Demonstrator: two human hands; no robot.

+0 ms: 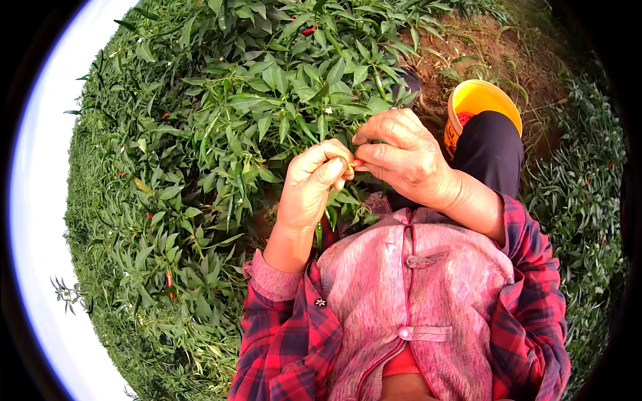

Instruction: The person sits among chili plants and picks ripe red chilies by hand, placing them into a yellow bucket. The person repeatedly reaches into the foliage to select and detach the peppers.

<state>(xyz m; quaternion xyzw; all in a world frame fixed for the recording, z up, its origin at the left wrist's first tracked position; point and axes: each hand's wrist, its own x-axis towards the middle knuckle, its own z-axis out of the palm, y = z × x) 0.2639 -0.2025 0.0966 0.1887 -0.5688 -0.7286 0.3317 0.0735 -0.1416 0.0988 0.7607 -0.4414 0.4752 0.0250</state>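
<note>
In front of my chest, my two hands meet at the edge of a chili pepper plant (281, 95). A small red chili pepper (357, 163) shows between their fingertips, mostly covered. My left hand (321, 173) pinches its pale stem end between thumb and curled forefinger. From the other side, my right hand (406, 155) has thumb and fingers closed on the red part. Whether the pepper is still joined to the plant cannot be made out. Green chili peppers (319, 233) hang just below my left hand.
A yellow bucket (484, 92) with red peppers (465, 118) inside stands on bare soil (451, 55) beyond my dark-trousered knee (489, 150), which partly hides it. Dense pepper plants spread to the left, with scattered ripe red peppers (169, 284). More plants (587, 210) grow along the right.
</note>
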